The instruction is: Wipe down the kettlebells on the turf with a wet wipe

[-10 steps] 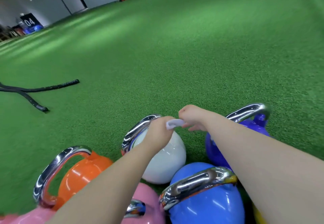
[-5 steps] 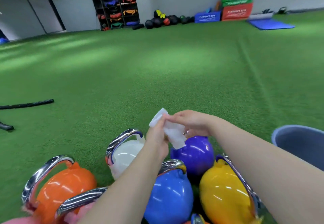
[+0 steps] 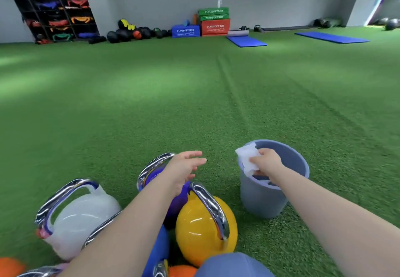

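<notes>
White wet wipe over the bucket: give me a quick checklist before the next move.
1. White wet wipe gripped by right hand: ok.
2. Wipe over the grey-blue plastic bucket, at its near rim: ok.
3. Left hand free, fingers spread above the purple kettlebell: ok.
4. Glossy yellow kettlebell within reach, chrome handle clear: ok.
5. Wipe clean enough for reuse: cannot tell.
6. Bucket contents: cannot tell.
</notes>
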`<state>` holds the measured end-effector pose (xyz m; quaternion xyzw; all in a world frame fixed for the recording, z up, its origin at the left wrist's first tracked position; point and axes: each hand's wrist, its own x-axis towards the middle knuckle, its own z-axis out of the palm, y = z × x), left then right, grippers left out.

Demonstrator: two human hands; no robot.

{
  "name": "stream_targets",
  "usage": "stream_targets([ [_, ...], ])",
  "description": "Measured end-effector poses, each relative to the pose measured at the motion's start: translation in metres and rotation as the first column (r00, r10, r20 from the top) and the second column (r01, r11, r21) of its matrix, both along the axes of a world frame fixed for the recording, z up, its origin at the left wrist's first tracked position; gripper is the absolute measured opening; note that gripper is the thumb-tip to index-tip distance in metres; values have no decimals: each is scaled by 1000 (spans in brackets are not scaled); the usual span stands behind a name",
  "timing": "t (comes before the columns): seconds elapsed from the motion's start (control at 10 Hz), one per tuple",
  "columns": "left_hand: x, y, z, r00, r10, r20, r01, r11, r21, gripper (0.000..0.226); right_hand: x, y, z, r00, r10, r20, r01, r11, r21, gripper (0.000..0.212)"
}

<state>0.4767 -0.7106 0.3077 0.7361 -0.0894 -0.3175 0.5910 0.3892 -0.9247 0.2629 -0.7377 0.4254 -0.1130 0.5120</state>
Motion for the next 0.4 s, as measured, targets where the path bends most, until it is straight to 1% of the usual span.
stream_targets([
  [0.1,0,-2,-2,998,-40,48,38,998,41,17,-13,-33,-13,989,-140,-35,143,984,108,29],
  [0.2,5,-1,-3,998,-35,52,32,998,47,16,-17,-42,-17,982,-188,-11,182,928,325,42],
  [0.3,9,5,-1,999,-25,38,24,999,40,16,-8,-38,-14,995,-91,-37,98,929,357,45],
  [0.4,14,12,2,998,41,46,-43,999,33,16,6,-20,-4,998,-54,-34,62,953,297,30],
])
